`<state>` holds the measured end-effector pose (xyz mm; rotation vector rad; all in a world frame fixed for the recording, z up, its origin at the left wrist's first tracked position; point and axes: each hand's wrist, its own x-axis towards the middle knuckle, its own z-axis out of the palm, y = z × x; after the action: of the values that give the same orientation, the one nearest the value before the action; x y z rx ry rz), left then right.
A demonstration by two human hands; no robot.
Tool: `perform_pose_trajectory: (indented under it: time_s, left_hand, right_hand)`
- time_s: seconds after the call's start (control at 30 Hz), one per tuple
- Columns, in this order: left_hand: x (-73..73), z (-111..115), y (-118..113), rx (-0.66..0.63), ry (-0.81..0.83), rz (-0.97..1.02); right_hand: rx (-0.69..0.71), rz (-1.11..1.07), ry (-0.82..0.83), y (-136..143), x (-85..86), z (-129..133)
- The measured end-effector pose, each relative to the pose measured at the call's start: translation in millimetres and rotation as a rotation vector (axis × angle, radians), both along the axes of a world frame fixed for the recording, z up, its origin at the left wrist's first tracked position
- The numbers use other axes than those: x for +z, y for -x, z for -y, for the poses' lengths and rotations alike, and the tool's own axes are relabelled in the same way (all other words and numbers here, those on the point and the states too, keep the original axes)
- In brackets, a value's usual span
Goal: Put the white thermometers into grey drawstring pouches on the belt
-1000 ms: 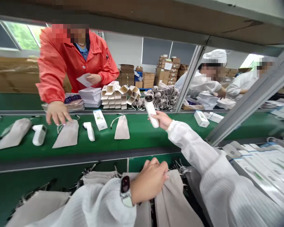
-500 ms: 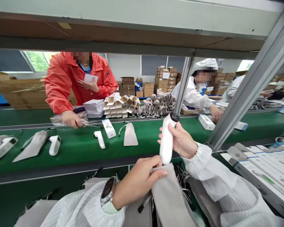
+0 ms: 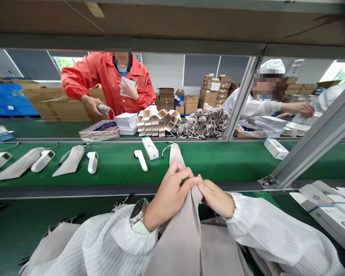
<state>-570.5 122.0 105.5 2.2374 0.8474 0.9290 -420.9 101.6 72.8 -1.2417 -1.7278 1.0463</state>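
Observation:
My left hand [image 3: 170, 195] is closed, pinching the upper end of a grey fabric pouch [image 3: 179, 239]. My right hand [image 3: 216, 198] pinches the same end from the other side, its thumb and fingertips meeting those of the left. The pouch hangs down toward me, over more grey pouches [image 3: 220, 245] lying in front of me. No thermometer shows in either hand; the inside of the pouch is hidden. Beyond my hands, a white thermometer [image 3: 140, 160], a small white box [image 3: 150, 148] and another grey pouch [image 3: 176, 152] lie on the green belt [image 3: 218, 165].
White boxes with open flaps [image 3: 326, 218] stand at right. A slanted metal post [image 3: 310, 138] rises beside them. Several thermometers and pouches lie on the belt's left. Across it are a co-worker in red [image 3: 109, 84], open cartons [image 3: 152, 124] and heaped grey pouches [image 3: 207, 122].
The white thermometer has gone from sight and my right hand has come down to pinch the pouch. The view has shifted. The co-worker in red has raised a hand holding something grey.

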Motion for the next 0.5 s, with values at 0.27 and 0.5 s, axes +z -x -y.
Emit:
perform_pose_trajectory:
  time_s: [0.27,0.5]
  left_hand:
    - [7.4,-1,7,0.142,-0.178,-0.232]
    - [28.1,6,49,0.042,-0.044,-0.577]
  right_hand:
    - [0.172,0.190,-0.313,-5,5.4,6]
    - [-0.567,0.280,-0.631,-92,7.1,-45]
